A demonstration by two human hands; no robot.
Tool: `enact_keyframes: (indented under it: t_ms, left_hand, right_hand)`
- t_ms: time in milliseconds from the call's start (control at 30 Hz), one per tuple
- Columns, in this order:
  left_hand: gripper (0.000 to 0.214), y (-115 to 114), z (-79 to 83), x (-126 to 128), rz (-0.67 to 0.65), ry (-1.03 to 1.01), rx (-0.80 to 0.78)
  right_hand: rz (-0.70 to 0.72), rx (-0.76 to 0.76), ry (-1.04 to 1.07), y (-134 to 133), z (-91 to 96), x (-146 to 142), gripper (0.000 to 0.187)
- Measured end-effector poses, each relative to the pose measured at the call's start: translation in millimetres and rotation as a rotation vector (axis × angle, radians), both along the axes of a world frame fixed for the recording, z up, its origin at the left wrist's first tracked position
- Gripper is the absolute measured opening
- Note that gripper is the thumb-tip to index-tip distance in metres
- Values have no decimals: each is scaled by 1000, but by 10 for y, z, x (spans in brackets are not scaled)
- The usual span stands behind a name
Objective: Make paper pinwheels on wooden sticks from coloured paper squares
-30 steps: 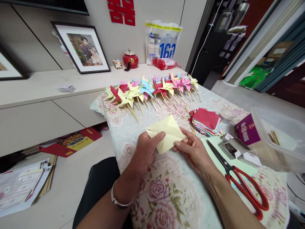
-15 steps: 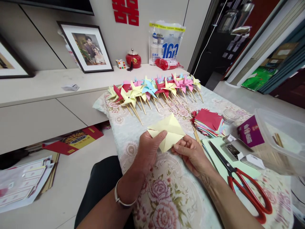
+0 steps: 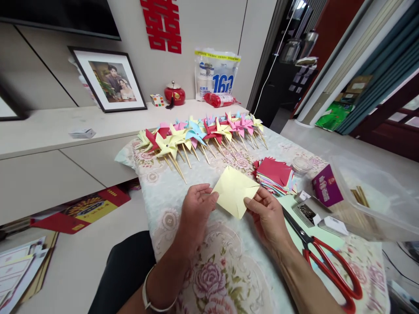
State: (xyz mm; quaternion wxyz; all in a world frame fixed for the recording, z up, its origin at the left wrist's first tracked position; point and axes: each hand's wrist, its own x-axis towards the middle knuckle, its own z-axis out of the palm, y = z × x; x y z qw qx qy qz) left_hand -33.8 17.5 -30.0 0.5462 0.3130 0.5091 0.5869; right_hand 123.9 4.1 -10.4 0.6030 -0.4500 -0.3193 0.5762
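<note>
A square of pale yellow paper [image 3: 234,190], with lines running from its corners toward the middle, is held up over the table. My right hand [image 3: 266,213] pinches its right side, thumb on top and fingers beneath. At the left corner, the thumb and fingers of my left hand [image 3: 198,213] close lightly on the edge. Several paper pinwheels [image 3: 196,131] on wooden sticks lie in a row beyond the paper. To the right sits a stack of coloured paper squares [image 3: 274,174]. Large red-handled scissors [image 3: 322,253] lie beside my right forearm.
A clear plastic tub [image 3: 376,196] holding sticks stands at the right. Near it are a small open box [image 3: 307,213] of tiny dark pieces and a round lidded container [image 3: 301,165]. A floral tablecloth [image 3: 216,279] covers the table. A picture frame [image 3: 113,80] leans on the cabinet behind.
My left thumb has come off the middle of the paper and shifted to its left corner. The paper has turned slightly, with its face more exposed. The view has swung a little right.
</note>
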Motion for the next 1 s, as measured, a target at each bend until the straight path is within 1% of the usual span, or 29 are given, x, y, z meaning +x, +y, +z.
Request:
enact_keyframes:
  t_ms: [67,167,267,433,600,700,800,900,933,1000]
  left_hand:
    - [47,0,-3,-3,65,46,32]
    - [48,0,-4,-5,100,73,46]
    - [48,3,-10,-8,74,79,38]
    - [50,1,9,6,-24,-4,7]
    - [59,-10,33,21,-31,-69,-46]
    - [56,-23,35,15,-117,-206,-84]
    - [47,-45,44,9,-285,-311,-95]
    - [43,-74,56,26,-416,-351,-83]
    - [44,-82,60,36,-436,-355,-71]
    - [45,-96,68,62,-432,-351,-50]
  right_hand:
    - [-1,2,-5,5,0,12,37]
    - [10,20,-17,4,-12,23,35]
    - [31,41,-17,-1,-26,35,33]
    - [44,54,10,0,-42,44,33]
    - [9,18,108,14,-39,51,32]
    - [-26,-20,176,28,-36,61,36]
    - [-41,-47,228,35,-43,50,40]
    - [-32,-61,283,29,-68,5,41]
    - [-25,-68,297,23,-82,-15,40]
    - [-13,-84,314,5,-115,-60,37]
